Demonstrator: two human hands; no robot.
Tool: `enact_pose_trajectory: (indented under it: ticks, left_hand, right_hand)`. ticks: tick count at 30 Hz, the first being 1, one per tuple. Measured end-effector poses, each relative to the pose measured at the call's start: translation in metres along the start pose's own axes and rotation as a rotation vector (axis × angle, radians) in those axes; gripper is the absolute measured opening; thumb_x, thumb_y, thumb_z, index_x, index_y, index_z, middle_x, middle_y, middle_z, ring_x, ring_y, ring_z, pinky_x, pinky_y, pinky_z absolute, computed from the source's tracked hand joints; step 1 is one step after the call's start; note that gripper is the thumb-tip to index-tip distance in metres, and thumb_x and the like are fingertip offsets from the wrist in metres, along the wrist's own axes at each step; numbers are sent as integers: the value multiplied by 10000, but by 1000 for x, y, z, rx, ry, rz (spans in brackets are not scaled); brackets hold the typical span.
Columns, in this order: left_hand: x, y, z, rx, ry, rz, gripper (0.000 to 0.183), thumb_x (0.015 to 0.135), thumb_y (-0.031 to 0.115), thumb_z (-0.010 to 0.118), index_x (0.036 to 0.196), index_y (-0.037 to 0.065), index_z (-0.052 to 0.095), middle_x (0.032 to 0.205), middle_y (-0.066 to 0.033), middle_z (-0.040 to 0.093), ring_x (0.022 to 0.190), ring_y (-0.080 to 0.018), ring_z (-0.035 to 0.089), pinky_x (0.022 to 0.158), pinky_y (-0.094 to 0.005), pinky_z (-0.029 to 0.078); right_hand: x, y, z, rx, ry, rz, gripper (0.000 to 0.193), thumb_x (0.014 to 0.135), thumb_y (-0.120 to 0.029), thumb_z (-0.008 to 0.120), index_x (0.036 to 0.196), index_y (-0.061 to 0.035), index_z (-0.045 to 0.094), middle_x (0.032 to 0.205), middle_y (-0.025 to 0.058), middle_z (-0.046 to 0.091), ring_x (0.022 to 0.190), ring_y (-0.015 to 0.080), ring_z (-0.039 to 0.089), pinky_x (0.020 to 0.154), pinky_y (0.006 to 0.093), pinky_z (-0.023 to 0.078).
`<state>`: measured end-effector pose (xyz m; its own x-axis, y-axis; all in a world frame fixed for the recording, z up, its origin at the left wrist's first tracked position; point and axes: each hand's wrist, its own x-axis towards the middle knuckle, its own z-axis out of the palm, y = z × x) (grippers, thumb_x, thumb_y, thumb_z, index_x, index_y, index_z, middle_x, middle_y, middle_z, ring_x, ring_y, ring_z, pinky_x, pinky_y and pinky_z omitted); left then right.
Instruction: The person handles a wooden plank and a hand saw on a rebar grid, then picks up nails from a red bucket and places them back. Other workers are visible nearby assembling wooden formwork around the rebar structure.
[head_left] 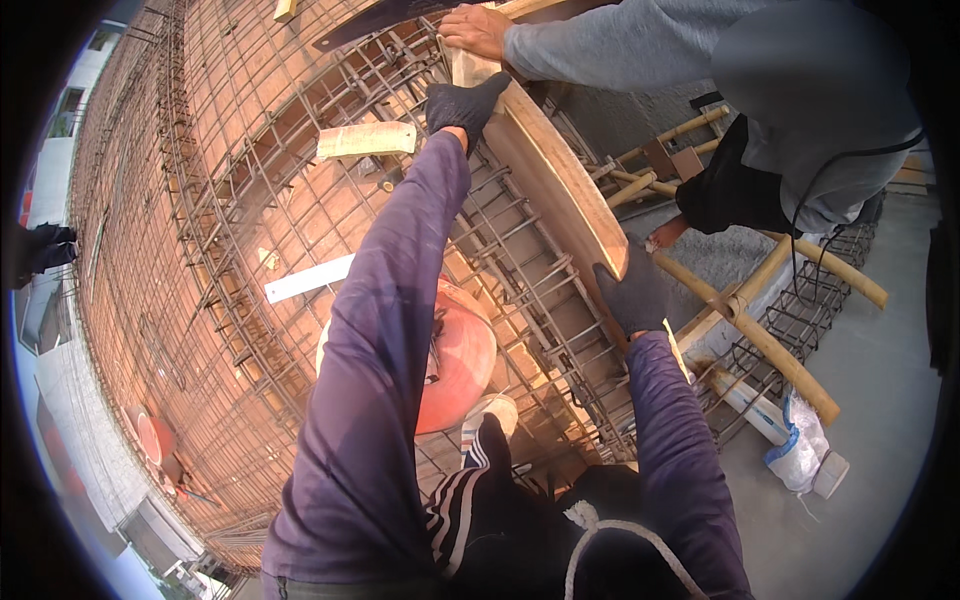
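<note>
A long wooden plank (565, 180) stands on edge, slanting over the rebar from the upper middle toward the right. My left hand (467, 106), in a dark glove, is closed round the plank near its far end. The plank's near end is gripped by my right hand (636, 297), also gloved, with its fingers partly hidden. Just beyond my left hand, a co-worker's bare hand (476, 30) presses on a pale piece of wood (472, 66) at the far end. Near that hand lies the dark blade of a handsaw (370, 24).
Rebar mesh (240, 150) covers the reddish boards on the left. A short wood offcut (366, 140), a white strip (308, 278) and a red round basin (465, 365) lie on it. Bamboo poles (780, 365) cross at right, by the crouching co-worker (790, 110) and a white plastic bag (798, 450).
</note>
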<state>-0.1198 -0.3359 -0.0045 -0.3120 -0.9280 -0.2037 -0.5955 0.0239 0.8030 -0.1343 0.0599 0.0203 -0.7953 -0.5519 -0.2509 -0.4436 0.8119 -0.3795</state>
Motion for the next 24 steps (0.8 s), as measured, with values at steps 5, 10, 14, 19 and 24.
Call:
enact_pose_trajectory:
  ticks: [5,10,14,19,24]
  left_hand:
    - [15,21,-3,294,-83,56,981,682,618,972,1198,-172,702,1141,-215,775,919,-256,781,818,-374,612]
    - [40,42,-2,424,-295,-6,1097,706,691,917,1327,-177,661,1258,-234,746,1125,-266,745,956,-382,580]
    - [33,46,-1,488,-240,-41,1156,715,793,818,1328,-175,668,1321,-307,729,1232,-338,736,1036,-405,563]
    - [25,58,-4,633,-211,49,1109,750,746,822,1318,-193,662,1295,-287,739,1198,-325,738,1000,-395,565]
    - [30,56,0,679,-224,-12,1034,766,756,787,1297,-128,709,1250,-248,766,1145,-302,761,966,-395,574]
  right_hand:
    - [0,9,1,-42,76,-32,653,916,-447,755,1440,-94,592,1305,207,700,1199,396,696,984,524,568]
    - [1,9,-8,19,-22,20,608,899,-434,765,1377,-95,603,1233,189,696,1157,393,706,947,536,584]
    - [1,6,-16,-7,-63,29,623,875,-407,780,1380,-93,594,1252,183,678,1129,393,713,925,543,595]
    - [5,4,-18,2,-58,12,608,872,-373,777,1377,-85,597,1261,183,669,1122,391,714,917,532,600]
    - [5,7,-15,6,-83,18,604,876,-372,779,1378,-87,601,1240,182,668,1125,391,710,923,522,598]
